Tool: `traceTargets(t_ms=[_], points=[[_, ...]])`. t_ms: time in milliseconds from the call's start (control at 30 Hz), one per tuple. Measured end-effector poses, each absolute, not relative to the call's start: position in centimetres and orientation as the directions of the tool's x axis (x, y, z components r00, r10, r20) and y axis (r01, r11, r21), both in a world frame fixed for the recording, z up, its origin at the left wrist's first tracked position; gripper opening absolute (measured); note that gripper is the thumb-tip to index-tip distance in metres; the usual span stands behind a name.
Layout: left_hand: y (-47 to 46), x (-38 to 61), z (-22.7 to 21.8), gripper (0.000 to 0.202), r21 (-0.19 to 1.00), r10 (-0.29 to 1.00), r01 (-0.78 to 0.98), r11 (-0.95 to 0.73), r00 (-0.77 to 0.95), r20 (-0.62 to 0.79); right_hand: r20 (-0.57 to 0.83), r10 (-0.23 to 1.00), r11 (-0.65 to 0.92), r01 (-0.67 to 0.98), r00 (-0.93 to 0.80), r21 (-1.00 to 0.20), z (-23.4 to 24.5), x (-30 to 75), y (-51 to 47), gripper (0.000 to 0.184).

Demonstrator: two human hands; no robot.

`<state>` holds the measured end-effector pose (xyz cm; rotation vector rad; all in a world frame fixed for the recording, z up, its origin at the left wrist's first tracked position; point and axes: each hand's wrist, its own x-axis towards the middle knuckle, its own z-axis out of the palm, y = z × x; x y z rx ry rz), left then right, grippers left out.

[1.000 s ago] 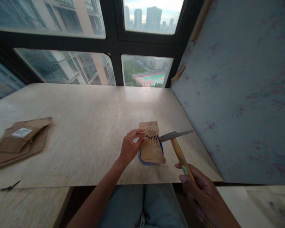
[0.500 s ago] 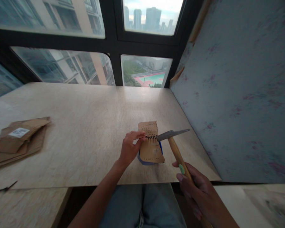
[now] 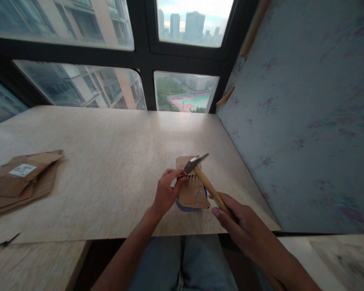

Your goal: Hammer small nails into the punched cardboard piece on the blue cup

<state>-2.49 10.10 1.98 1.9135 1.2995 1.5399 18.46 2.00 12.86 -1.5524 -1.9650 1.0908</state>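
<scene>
While the left hand (image 3: 166,193) pinches a pronged punch (image 3: 190,177) upright on the perforated leather piece (image 3: 193,194) at lower centre, the right hand (image 3: 235,218), fingers closed round the hammer (image 3: 202,178), meets it; several hole rows done, lower area unpunched.

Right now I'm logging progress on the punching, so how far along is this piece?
Done: dotted hole rows show on the upper and lower parts of the tan leather piece. In hand: the left hand steadies a pronged punch on it, and the right hand has the hammer head at the punch. Left: the piece has bare stretches between rows; how many more are wanted, I cannot tell.
</scene>
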Motion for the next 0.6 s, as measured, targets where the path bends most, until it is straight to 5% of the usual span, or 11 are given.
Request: traceTargets(t_ms=[600], points=[[10.04,-2.42,1.63,0.010,0.706,0.790,0.447,-0.549,0.001,0.614,-0.218,0.919,0.039,0.623,-0.330,-0.781,12.28,18.52,1.81,0.045]])
